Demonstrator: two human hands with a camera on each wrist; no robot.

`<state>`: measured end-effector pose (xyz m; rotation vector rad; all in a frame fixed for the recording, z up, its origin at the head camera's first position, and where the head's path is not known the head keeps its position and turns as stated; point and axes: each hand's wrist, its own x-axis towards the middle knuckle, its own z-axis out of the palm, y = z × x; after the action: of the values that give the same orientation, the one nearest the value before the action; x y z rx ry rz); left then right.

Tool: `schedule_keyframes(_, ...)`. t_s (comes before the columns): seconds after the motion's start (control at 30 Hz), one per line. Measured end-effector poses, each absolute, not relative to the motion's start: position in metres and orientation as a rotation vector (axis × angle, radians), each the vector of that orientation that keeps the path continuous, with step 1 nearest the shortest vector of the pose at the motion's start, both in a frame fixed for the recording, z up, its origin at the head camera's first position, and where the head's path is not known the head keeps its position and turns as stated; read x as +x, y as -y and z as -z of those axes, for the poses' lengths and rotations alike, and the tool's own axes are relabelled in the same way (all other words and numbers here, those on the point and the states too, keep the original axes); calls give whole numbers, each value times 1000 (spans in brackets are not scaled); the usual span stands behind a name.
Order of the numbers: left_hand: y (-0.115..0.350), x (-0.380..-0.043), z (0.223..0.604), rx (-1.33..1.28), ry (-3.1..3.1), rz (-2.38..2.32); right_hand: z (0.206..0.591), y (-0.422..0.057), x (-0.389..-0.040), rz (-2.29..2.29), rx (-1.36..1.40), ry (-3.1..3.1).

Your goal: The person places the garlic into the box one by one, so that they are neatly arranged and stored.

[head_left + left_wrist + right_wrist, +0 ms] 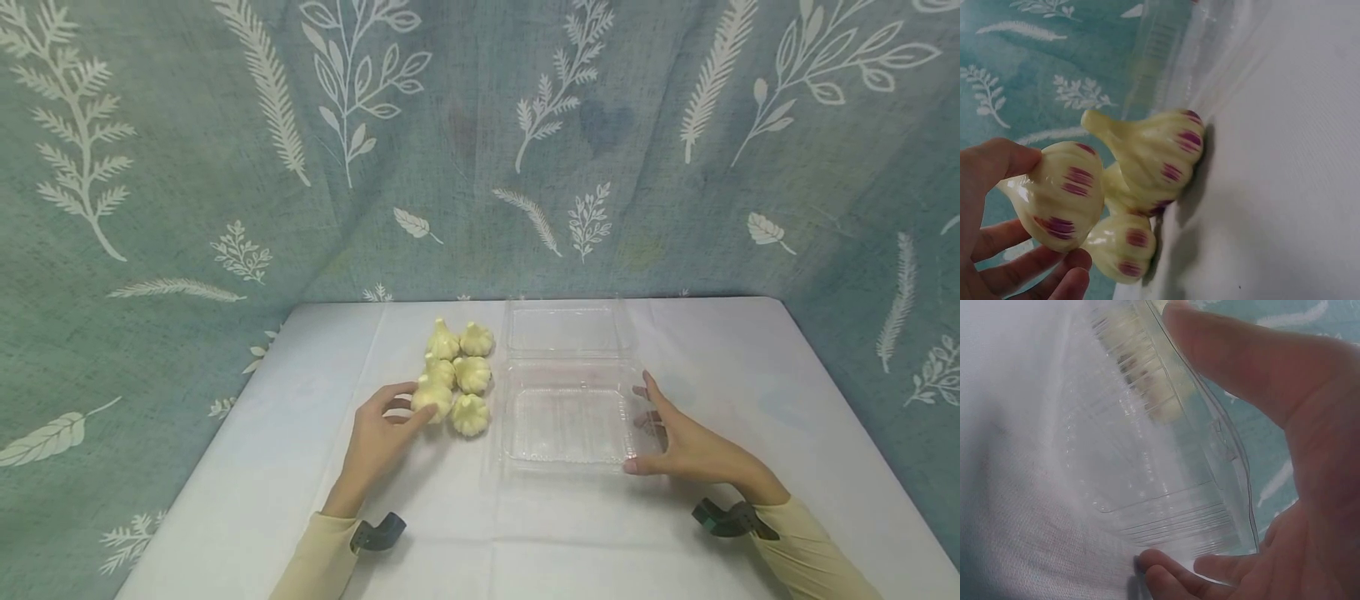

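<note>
My left hand (pixel 378 433) pinches a pale yellow garlic bulb (pixel 1063 194) between thumb and fingers. Purple streaks mark its skin, and in the left wrist view it appears raised beside other bulbs. A long-necked garlic bulb (pixel 1154 153) lies just past it on the cloth. To the right of the garlic stands a clear plastic clamshell container (pixel 566 423), its lid (pixel 567 329) folded back away from me. My right hand (pixel 693 446) grips the container's right side. In the right wrist view the thumb (pixel 1229 356) lies at the rim and the fingertips (pixel 1166 581) near the lower wall.
Several more garlic bulbs (pixel 471 415) sit grouped in two columns left of the container. White cloth (pixel 570 542) covers the table, whose far edge meets a green leaf-patterned curtain (pixel 465 167). Black straps with camera mounts (pixel 378 532) are on both wrists.
</note>
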<state>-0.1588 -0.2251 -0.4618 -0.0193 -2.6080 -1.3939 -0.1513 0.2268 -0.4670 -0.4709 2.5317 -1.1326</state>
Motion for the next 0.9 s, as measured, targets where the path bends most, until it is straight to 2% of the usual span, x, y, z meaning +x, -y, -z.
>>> schedule_keyframes(0.9,191,-157,430,-216,2468,1523,469,-229,-151,1181,-519,-2512)
